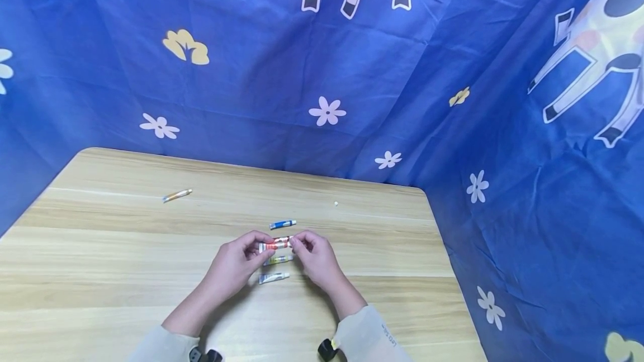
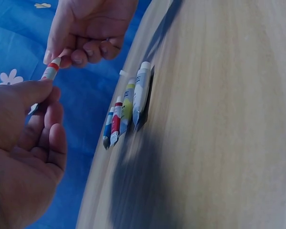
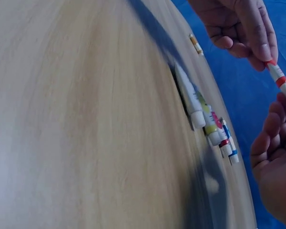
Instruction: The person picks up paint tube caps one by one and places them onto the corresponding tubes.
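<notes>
My left hand [image 1: 235, 266] grips a small paint tube [image 1: 275, 246] with a red-orange band, holding it above the table. At the tube's white cap end, the thumb and fingertips of my right hand [image 1: 317, 256] pinch the cap. Beneath and around the hands, several tubes lie in a row: a blue one [image 1: 283, 224], a red one [image 2: 116, 120] partly hidden in the head view, a yellow-green one [image 1: 279, 260] and a white one [image 1: 274, 277]. Both wrist views show the held tube between the two hands.
An ochre tube [image 1: 177, 195] lies apart toward the back left of the wooden table [image 1: 100, 250]. A tiny white piece [image 1: 336, 203] sits toward the back right. Blue patterned cloth [image 1: 241, 71] hangs behind the table and along its right side.
</notes>
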`<action>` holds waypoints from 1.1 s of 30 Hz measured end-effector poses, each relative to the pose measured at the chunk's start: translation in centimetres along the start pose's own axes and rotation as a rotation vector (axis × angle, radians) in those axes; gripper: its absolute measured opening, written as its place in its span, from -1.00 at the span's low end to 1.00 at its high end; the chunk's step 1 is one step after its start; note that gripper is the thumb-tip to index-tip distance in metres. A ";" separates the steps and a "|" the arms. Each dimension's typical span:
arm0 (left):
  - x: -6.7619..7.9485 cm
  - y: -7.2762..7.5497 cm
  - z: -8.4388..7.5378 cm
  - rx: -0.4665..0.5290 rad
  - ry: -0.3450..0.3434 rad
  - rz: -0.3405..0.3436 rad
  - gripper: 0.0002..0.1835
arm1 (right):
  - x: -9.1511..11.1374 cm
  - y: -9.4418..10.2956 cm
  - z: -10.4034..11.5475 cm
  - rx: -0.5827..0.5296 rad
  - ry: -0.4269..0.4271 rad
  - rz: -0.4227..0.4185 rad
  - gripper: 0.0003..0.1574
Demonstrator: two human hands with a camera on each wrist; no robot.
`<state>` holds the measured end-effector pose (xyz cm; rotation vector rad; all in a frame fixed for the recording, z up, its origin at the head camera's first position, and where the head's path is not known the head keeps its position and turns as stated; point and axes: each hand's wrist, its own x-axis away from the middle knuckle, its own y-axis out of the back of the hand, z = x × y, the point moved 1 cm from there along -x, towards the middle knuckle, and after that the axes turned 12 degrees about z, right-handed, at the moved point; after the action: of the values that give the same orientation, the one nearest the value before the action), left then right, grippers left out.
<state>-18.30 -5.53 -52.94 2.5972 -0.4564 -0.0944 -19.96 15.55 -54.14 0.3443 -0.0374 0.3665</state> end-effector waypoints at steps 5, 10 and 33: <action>0.1 -0.1 0.0 -0.016 -0.003 -0.011 -0.79 | 0.1 -0.1 0.3 0.013 -0.038 0.037 -0.67; 0.1 -0.3 0.1 -0.030 -0.001 -0.016 -0.79 | 0.3 -0.2 0.6 0.006 -0.061 0.057 -0.62; 0.3 -0.1 -1.4 -0.303 -0.193 -0.072 -0.73 | 0.6 -0.3 0.9 -0.100 -0.132 0.095 -0.40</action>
<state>-17.74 -4.92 -51.74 2.3151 -0.3825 -0.4101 -19.29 15.17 -53.34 0.2676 -0.2010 0.4342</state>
